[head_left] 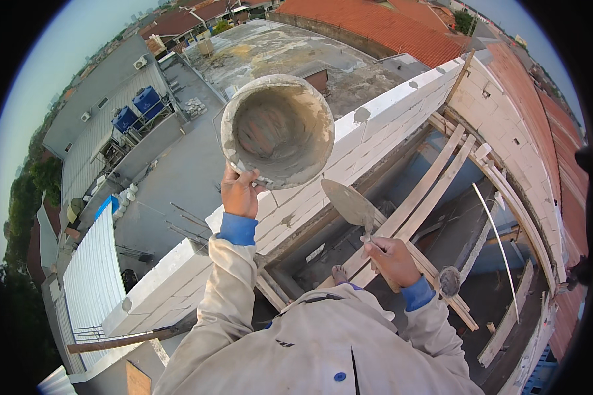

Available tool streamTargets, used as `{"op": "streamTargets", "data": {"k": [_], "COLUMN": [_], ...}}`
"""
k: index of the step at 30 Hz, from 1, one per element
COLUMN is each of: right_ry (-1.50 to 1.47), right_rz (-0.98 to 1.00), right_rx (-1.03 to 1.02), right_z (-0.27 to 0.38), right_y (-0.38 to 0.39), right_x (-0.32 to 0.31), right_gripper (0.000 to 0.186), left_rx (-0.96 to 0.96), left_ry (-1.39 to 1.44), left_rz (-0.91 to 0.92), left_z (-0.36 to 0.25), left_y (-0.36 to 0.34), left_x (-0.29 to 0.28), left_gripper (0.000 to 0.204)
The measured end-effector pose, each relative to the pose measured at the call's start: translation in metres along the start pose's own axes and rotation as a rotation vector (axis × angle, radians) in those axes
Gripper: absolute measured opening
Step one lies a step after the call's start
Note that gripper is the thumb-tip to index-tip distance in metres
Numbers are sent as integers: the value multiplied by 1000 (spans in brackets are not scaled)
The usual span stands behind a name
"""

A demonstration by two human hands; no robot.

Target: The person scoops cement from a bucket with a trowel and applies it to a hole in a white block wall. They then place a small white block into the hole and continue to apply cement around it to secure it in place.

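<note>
My left hand point(240, 193) grips the near rim of a mortar-crusted bucket point(278, 131), its fingers curled over the edge. The bucket is tipped so that its mouth faces me, and wet grey mortar coats the bottom and lower wall inside. In my right hand point(393, 261) is a pointed trowel point(349, 203), held by its handle, with grey residue on the blade. The blade points up and left, just below and right of the bucket, apart from it. Under the bucket runs a low wall of white blocks point(369, 141) with mortar patches on its top.
Wooden planks point(423, 191) span a deep opening beneath me; a bare foot point(339, 274) rests on them. A small mortar-caked container point(449, 281) stands right of my right hand. A white pole point(496, 253) leans inside the opening. Beyond the wall lies a lower concrete roof point(171, 174).
</note>
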State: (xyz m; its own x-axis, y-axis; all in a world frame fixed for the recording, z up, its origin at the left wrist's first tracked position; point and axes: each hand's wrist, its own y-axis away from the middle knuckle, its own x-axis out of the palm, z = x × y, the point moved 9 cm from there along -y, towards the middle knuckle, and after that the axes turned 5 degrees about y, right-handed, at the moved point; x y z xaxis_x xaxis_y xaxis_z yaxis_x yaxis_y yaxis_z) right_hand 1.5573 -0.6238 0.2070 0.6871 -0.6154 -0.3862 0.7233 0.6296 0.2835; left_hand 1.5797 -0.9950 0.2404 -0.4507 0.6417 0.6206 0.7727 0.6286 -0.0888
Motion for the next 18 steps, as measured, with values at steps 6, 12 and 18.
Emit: {"op": "streamTargets", "data": {"k": [6,12,18], "right_ry": [1067,793,607], "right_rz": [-527,-238,-391], "right_rx": [-404,-363,-407], "right_z": [68,19,47], "right_y": [-30,-52,-71], "right_x": [-90,-28,1], "right_gripper": [27,29,33], "left_rx": [14,4,-8], "left_ry": [-348,-309,-445], "left_rz": [170,150,114], "left_z": [-24,-11,7], "left_y": [3,14,19], "left_x": [9,27,30], "left_gripper": [54,52,57]}}
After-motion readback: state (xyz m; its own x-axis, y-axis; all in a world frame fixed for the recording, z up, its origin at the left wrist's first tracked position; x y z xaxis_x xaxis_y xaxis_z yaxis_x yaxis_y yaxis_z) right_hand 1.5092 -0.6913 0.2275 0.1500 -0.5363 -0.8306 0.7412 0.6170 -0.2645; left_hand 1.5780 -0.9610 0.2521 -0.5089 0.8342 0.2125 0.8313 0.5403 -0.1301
